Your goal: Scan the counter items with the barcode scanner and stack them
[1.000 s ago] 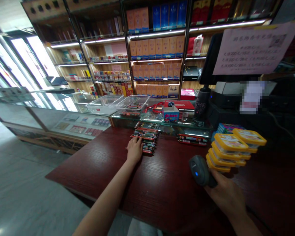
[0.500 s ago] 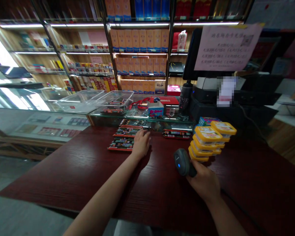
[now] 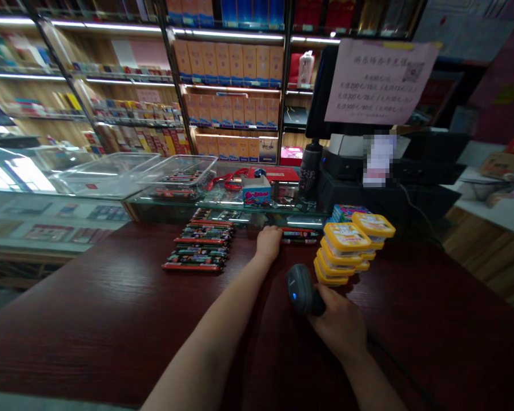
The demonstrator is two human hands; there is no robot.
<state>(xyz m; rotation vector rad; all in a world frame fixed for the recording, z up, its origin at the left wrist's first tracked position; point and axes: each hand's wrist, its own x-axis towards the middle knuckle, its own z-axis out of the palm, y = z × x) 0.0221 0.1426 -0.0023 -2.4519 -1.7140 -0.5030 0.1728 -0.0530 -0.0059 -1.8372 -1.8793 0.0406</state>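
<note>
My left hand (image 3: 269,242) is stretched forward over the table, its fingers curled at the left end of a short pile of slim black-and-red packets (image 3: 300,235). Its fingertips are partly hidden. Left of it, more slim packets (image 3: 201,246) lie in overlapping rows. My right hand (image 3: 340,319) is wrapped round the handle of a dark barcode scanner (image 3: 300,289), whose blue light glows. Beyond the scanner stand stacked tubs with yellow lids (image 3: 346,235), close to my right hand but apart from it.
A glass ledge (image 3: 223,201) at the back carries a small blue-and-pink box (image 3: 256,191) and clear plastic trays (image 3: 177,170). At the right rise a monitor with a paper sign (image 3: 379,83) and a black printer (image 3: 346,165). The scanner's cable (image 3: 396,357) trails across the dark wooden table (image 3: 111,319).
My left hand has left the wide rows of packets and moved right to the short pile. The scanner stays in my right hand. The view has shifted slightly to the right.
</note>
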